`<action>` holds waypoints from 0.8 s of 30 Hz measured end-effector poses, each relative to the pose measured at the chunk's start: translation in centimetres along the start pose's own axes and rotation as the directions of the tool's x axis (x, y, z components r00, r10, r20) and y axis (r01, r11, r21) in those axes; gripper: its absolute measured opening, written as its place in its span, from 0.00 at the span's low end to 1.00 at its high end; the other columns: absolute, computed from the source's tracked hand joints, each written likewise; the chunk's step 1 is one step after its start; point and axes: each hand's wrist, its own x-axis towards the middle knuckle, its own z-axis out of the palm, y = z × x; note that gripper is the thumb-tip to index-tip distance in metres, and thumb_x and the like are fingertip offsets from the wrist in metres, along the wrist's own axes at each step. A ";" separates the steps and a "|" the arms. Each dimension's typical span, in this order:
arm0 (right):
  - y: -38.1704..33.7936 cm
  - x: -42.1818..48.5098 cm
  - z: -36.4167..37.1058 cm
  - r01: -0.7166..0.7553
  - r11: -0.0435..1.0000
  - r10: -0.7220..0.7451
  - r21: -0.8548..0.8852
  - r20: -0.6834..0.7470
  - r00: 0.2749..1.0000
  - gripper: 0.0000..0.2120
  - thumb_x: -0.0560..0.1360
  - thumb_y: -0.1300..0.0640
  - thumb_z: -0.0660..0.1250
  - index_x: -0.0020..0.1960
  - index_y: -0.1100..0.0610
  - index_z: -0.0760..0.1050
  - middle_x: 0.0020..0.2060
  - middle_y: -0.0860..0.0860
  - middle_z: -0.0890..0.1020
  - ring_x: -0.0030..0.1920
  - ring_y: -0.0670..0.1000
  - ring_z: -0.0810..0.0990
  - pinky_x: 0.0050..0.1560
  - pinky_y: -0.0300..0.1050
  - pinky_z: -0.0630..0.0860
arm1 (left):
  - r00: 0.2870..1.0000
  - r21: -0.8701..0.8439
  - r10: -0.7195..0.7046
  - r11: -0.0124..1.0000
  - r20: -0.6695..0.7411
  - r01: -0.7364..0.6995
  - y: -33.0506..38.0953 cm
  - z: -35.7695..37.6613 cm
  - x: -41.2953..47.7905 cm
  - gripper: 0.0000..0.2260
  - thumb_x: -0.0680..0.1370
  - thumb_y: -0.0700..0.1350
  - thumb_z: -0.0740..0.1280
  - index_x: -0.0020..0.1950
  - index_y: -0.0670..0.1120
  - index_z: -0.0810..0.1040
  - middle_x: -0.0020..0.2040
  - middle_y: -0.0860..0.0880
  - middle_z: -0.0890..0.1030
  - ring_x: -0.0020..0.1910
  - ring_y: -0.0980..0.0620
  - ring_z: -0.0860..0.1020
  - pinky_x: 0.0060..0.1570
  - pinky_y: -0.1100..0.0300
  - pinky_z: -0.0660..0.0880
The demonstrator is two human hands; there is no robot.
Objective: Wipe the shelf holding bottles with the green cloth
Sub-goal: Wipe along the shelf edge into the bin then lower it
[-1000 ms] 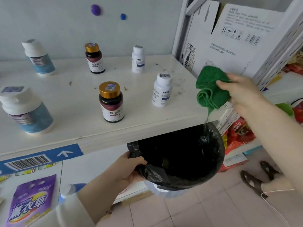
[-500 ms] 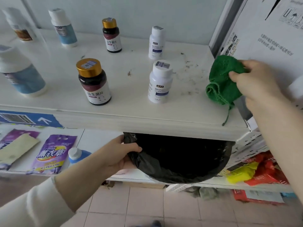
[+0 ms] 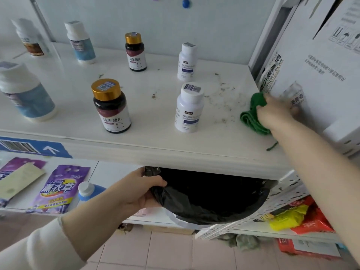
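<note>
Green cloth [image 3: 253, 115] is gripped, bunched, in the right hand [image 3: 272, 112] and pressed onto the shelf [image 3: 194, 149] at its right edge, just beside the cardboard box [image 3: 311, 75]. Open board strewn with debris [image 3: 224, 98] is seen between cloth and nearest white bottle [image 3: 189, 108]. Below the front edge, the black bin liner [image 3: 204, 201] is held at its rim by the left hand [image 3: 140, 191].
</note>
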 end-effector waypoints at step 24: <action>-4.6 7.2 0.7 0.212 0.847 -0.174 0.488 -0.123 0.977 0.19 0.78 0.63 0.57 0.68 0.52 0.68 0.68 0.54 0.70 0.66 0.56 0.69 0.67 0.46 0.67 | 0.999 0.010 -0.052 0.999 -0.010 0.052 0.4 0.7 0.6 0.10 0.72 0.26 0.64 0.52 0.34 0.75 0.46 0.34 0.82 0.36 0.40 0.81 0.28 0.50 0.80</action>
